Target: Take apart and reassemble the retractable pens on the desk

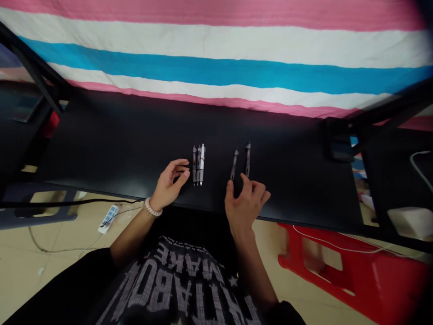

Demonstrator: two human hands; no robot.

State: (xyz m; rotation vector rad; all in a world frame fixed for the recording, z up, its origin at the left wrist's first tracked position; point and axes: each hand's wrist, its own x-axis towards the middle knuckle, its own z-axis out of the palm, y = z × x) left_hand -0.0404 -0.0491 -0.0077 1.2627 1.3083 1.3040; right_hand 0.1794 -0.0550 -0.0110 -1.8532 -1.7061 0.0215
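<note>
Three pens lie side by side on the black table (pixel 135 131): two dark clear-barrelled pens (pixel 194 163) and, rightmost, a white pen (pixel 202 162). Just left of them my left hand (pixel 171 180) is loosely curved, thumb and fingers apart, nothing in it. Further right lie two more dark pens, one slightly tilted (pixel 234 163) and one nearly upright in view (pixel 248 158). Over their near ends is my right hand (pixel 244 198), with thumb and index finger spread. The thumb tip meets the tilted pen's lower end; whether it presses on it I cannot tell.
A striped cloth (pixel 216 45) hangs along the table's back edge. Black metal bars (pixel 382 113) rise at both sides. A red plastic stool (pixel 355 271) stands below at the right; a white power strip (pixel 108 219) and cables lie on the floor at the left.
</note>
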